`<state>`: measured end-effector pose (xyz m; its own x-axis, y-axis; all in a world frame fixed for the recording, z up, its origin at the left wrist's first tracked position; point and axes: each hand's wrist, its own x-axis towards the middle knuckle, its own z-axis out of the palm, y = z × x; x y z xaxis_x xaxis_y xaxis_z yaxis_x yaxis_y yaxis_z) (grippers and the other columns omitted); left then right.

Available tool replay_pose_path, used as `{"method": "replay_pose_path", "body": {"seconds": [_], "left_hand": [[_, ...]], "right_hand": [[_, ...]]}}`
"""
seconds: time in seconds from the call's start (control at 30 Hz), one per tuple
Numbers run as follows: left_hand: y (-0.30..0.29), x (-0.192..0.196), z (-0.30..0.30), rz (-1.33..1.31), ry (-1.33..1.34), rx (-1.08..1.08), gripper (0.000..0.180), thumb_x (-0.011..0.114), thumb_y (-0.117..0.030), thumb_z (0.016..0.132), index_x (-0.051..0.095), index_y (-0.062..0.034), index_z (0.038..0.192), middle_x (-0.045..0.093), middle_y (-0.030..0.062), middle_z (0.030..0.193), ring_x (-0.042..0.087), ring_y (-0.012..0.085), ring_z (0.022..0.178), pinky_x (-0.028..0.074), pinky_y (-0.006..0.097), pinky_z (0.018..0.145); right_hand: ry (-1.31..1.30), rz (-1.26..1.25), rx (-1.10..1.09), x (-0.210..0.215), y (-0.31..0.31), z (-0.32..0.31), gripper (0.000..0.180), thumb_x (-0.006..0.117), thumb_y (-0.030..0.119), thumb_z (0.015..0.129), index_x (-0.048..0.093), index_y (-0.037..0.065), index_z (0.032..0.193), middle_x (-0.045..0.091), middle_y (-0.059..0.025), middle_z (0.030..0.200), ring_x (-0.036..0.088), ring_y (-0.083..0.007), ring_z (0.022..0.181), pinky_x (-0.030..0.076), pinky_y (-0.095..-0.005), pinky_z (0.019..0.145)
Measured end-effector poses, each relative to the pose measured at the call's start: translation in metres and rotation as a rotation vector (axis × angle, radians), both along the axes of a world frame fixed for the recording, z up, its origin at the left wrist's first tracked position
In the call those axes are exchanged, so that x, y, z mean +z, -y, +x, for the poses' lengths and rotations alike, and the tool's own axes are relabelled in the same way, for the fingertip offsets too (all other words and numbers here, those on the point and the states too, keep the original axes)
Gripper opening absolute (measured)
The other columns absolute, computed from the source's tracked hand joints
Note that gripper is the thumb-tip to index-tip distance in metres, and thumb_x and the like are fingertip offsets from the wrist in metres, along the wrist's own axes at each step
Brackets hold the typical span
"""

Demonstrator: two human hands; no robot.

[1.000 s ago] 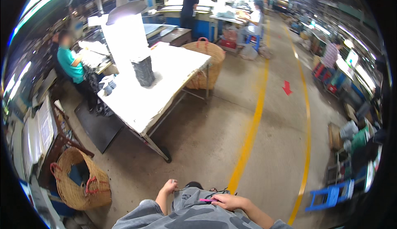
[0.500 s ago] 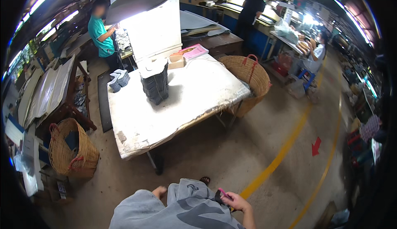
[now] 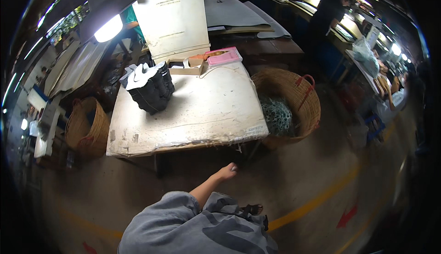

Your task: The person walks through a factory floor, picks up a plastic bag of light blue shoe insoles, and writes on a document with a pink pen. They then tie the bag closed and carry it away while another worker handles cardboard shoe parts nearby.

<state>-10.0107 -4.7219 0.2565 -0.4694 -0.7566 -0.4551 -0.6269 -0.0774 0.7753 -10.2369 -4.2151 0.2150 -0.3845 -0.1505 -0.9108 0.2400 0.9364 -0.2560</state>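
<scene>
My left hand reaches forward over the floor, just short of the white worktable's front edge. Its fingers are curled closed; a small pale spot shows at their tips, too small to name. My right hand is out of sight. On the table's left part stands a tall stack of dark cut pieces topped with white ones. Behind it lie a shallow cardboard box with a white strip in it and a pink flat folder or pad with an orange item on it.
A lit lamp hangs at the left, beside an upright white board. Wicker baskets stand on both sides; the right one holds green stringy material. Behind are sheets on another table. Co-workers are at the far left and right.
My view has come closer to the table and swung. My left hand has stretched forward from beside my body. The right hand, which held a pink-handled item, has left the view.
</scene>
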Motion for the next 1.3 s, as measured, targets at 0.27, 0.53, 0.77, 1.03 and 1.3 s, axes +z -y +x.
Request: {"method": "replay_pose_path", "body": {"seconds": [0.27,0.53,0.77,1.03,1.3], "left_hand": [[-0.136,-0.039,0.033,0.608,0.727,0.213,0.042,0.066,-0.038,0.096,0.077,-0.0174,0.131,0.076,0.0146,0.132,0.070,0.0334,0.128,0.056,0.047,0.103],[-0.059,-0.094,-0.113,0.151,0.710,-0.537,0.045,0.063,-0.037,0.099,0.075,-0.0047,0.129,0.080,0.0147,0.109,0.078,0.0320,0.101,0.060,0.046,0.080],[0.206,-0.077,-0.464,0.098,0.249,0.070,0.047,0.067,-0.031,0.090,0.070,-0.0101,0.132,0.072,0.0247,0.130,0.068,0.0429,0.122,0.054,0.050,0.104],[0.378,-0.005,-0.763,-0.049,0.120,-0.209,0.040,0.066,-0.024,0.090,0.075,-0.0143,0.127,0.078,0.0151,0.102,0.076,0.0301,0.091,0.060,0.043,0.082],[0.400,-0.050,-0.872,0.505,0.258,-0.159,0.030,0.061,-0.015,0.098,0.072,-0.0039,0.123,0.073,0.0100,0.094,0.068,0.0226,0.078,0.056,0.041,0.069]], "right_hand": [[-0.135,-0.036,0.210,0.008,0.109,-0.326,0.029,0.059,0.026,0.109,0.071,0.002,0.100,0.063,-0.0056,0.075,0.060,-0.0197,0.066,0.049,-0.0392,0.061],[-0.264,-0.420,0.011,0.051,0.316,-0.551,0.023,0.054,0.022,0.111,0.070,0.005,0.112,0.052,0.0007,0.069,0.045,-0.0118,0.051,0.035,-0.0317,0.047],[0.002,-0.196,0.008,0.047,0.346,-0.607,0.030,0.057,0.030,0.110,0.073,0.009,0.126,0.062,-0.0037,0.081,0.050,-0.0131,0.060,0.040,-0.0325,0.052],[0.026,0.112,-0.467,0.018,0.293,-0.702,0.026,0.061,0.030,0.109,0.077,0.012,0.120,0.066,-0.0033,0.085,0.056,-0.0171,0.063,0.045,-0.0355,0.057],[0.127,0.161,-0.255,-0.043,0.326,-0.890,0.039,0.066,0.044,0.102,0.079,0.010,0.115,0.069,-0.0079,0.081,0.062,-0.0232,0.062,0.049,-0.0417,0.054]]}}
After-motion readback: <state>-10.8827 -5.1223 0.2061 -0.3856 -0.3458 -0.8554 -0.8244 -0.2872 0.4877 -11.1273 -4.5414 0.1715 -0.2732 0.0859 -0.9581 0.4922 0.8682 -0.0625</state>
